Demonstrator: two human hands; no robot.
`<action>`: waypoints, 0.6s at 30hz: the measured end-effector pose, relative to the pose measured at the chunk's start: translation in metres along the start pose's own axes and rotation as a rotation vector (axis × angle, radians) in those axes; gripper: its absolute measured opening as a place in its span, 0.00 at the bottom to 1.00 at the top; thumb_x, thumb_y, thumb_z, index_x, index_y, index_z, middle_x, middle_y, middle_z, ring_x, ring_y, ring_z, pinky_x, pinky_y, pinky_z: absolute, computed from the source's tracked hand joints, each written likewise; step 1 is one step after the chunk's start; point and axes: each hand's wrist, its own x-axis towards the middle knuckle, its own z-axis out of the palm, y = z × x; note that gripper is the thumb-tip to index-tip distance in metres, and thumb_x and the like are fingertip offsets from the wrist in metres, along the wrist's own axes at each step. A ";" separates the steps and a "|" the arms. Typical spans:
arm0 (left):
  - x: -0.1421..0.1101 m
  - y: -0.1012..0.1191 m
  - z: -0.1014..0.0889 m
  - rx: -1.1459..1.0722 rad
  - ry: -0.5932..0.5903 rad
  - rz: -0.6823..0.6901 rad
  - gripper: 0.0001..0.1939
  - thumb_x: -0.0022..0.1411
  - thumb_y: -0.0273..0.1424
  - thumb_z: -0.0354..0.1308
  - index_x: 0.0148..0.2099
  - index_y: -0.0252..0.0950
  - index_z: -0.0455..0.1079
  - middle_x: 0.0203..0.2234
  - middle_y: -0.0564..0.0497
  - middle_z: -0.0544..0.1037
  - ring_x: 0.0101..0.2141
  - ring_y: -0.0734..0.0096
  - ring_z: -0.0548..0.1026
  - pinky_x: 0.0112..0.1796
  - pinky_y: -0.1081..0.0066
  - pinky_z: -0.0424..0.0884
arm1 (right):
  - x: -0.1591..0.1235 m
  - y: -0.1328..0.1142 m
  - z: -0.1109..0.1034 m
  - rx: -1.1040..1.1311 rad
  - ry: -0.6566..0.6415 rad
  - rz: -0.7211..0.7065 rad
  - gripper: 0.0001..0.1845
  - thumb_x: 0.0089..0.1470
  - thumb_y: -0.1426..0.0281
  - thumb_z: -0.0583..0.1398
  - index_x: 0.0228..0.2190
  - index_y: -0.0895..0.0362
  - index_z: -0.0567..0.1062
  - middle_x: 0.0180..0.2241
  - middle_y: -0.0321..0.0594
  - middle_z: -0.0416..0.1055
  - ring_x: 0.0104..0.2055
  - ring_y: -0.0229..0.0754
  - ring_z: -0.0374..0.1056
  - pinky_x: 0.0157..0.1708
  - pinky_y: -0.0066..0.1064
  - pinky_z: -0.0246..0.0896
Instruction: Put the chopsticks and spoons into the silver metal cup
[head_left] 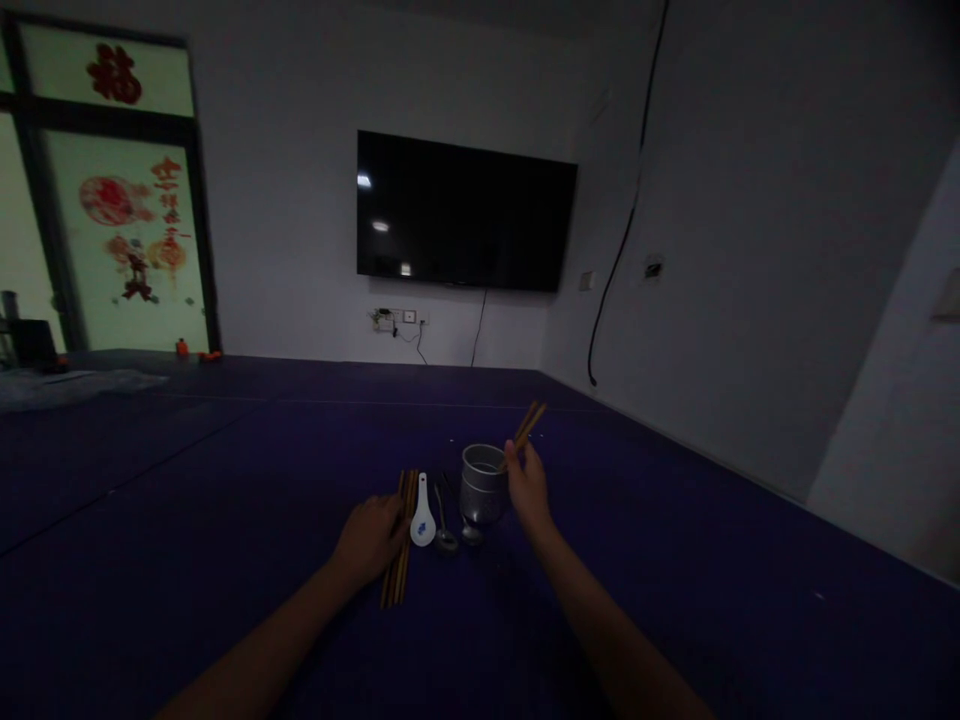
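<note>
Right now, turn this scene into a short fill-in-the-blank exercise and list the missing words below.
1. The raised chopsticks are in the person's ____ hand.
2. The left hand is at the lying chopsticks.
The spoon nearest that hand is coloured ____.
3. The dark television is mounted on the ____.

Missing words: right; white; wall.

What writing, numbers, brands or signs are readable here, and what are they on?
"福": large red character on the upper pale glass pane.
Vertical red characters on the lower pale glass panel: too blurred.
Blue mark on the white ceramic spoon: too small to read.
Nothing else legible.
</note>
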 end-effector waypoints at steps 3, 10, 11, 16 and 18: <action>0.000 0.001 -0.001 -0.012 -0.007 -0.005 0.13 0.62 0.37 0.43 0.38 0.36 0.65 0.36 0.45 0.73 0.38 0.65 0.71 0.35 0.70 0.62 | -0.004 -0.010 -0.006 -0.033 0.149 -0.016 0.34 0.54 0.52 0.47 0.55 0.61 0.57 0.50 0.53 0.63 0.51 0.48 0.60 0.48 0.40 0.53; 0.000 0.002 -0.002 -0.041 0.017 -0.023 0.15 0.62 0.38 0.42 0.35 0.35 0.66 0.34 0.45 0.74 0.37 0.64 0.71 0.35 0.69 0.62 | -0.037 -0.047 -0.017 -0.290 0.096 -0.624 0.20 0.57 0.65 0.48 0.49 0.56 0.65 0.49 0.48 0.64 0.53 0.48 0.57 0.50 0.43 0.50; 0.001 0.001 -0.002 -0.041 0.023 -0.022 0.15 0.62 0.37 0.42 0.35 0.35 0.67 0.34 0.44 0.74 0.37 0.64 0.71 0.35 0.69 0.62 | -0.044 -0.050 -0.013 -0.309 -0.038 -0.725 0.17 0.57 0.67 0.48 0.45 0.56 0.69 0.46 0.46 0.67 0.50 0.46 0.60 0.49 0.41 0.52; 0.000 0.000 -0.002 0.005 0.036 -0.040 0.13 0.61 0.34 0.44 0.33 0.35 0.68 0.33 0.45 0.75 0.35 0.65 0.72 0.34 0.70 0.62 | -0.075 -0.061 0.015 -0.388 -0.621 -0.916 0.14 0.58 0.68 0.48 0.34 0.57 0.72 0.35 0.43 0.72 0.39 0.43 0.64 0.40 0.36 0.57; -0.001 0.000 -0.003 0.028 0.035 -0.080 0.12 0.60 0.33 0.45 0.33 0.35 0.68 0.31 0.45 0.75 0.34 0.66 0.72 0.34 0.70 0.62 | -0.081 -0.061 0.023 -0.400 -0.717 -0.877 0.12 0.57 0.68 0.50 0.34 0.57 0.72 0.35 0.42 0.71 0.39 0.42 0.64 0.41 0.35 0.57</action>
